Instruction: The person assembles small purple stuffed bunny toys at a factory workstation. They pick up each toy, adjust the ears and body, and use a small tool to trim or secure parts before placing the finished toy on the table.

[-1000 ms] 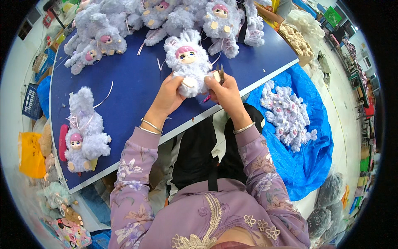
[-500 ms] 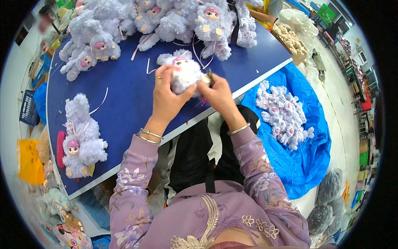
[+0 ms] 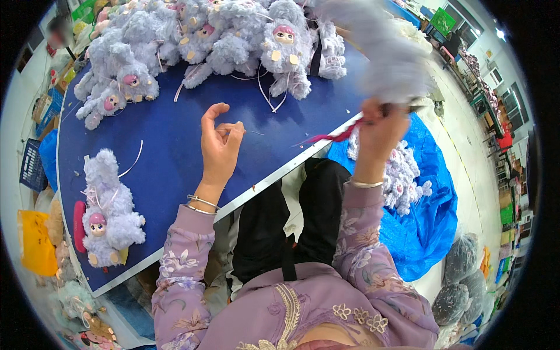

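A pale lilac plush toy (image 3: pixel 396 67), smeared by motion, is raised at the table's right edge, directly above my right hand (image 3: pixel 382 125). The fingers of that hand are closed at its lower end. A small dark tool (image 3: pixel 386 109), its kind unclear, also shows in them, with a red tassel (image 3: pixel 338 137) trailing left. My left hand (image 3: pixel 220 143) hovers over the blue table (image 3: pixel 175 146), fingers bent and apart, holding nothing I can see. A thin loose thread (image 3: pixel 255 132) is beside its thumb. Another plush toy (image 3: pixel 111 216) lies at the table's left, next to a pink-red object (image 3: pixel 79 226).
Lilac plush toys (image 3: pixel 227 55) are heaped along the table's far side, ribbons hanging loose. To the right, on the floor, a blue sheet or sack (image 3: pixel 426 227) holds several smaller-looking lilac toys (image 3: pixel 402 181). Dark filled bags (image 3: pixel 452 303) stand behind it. A blue crate (image 3: pixel 33 163) is at the left.
The plush toy left the space between both hands and swung up and right with my right hand. My left hand let go of it and stayed over the table. The view shifted slightly.
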Demonstrator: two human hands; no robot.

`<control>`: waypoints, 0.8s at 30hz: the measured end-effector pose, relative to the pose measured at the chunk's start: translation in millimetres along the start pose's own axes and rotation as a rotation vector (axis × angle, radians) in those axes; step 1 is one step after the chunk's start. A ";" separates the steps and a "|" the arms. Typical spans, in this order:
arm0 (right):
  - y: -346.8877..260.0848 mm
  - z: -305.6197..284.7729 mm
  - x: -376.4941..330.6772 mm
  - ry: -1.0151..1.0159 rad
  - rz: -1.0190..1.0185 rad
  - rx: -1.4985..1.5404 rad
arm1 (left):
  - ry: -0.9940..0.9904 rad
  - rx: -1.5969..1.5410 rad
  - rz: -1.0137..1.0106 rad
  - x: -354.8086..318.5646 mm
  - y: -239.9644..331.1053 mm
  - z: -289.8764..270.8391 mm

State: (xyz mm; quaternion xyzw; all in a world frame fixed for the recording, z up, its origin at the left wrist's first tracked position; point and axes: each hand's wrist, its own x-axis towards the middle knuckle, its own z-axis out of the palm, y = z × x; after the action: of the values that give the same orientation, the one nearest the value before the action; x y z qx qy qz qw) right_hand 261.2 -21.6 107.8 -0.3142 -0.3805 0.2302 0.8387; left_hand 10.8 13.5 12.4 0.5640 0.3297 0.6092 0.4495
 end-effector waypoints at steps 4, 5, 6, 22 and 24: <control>28.9 -10.0 34.8 -0.222 -0.033 -0.280 | 0.006 -0.022 -0.012 2.2 -5.1 2.4; 65.2 -24.4 41.4 -0.321 -0.161 -0.759 | -0.033 0.001 -0.026 2.9 -6.0 3.8; 89.6 -20.5 40.8 -0.284 0.039 -0.817 | -0.067 0.026 -0.042 2.5 -8.0 2.6; 39.8 9.0 3.4 -0.594 0.233 -0.632 | -0.040 0.126 -0.141 3.3 -15.0 2.0; 23.1 14.2 17.9 -0.570 0.319 -0.542 | -0.012 0.077 -0.140 3.8 -15.9 1.7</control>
State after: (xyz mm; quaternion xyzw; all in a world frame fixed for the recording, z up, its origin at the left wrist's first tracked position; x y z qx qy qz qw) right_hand 257.6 10.7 107.7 -0.5021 -0.5905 0.3263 0.5410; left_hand 15.4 22.8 -0.3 0.5601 0.3888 0.5595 0.4712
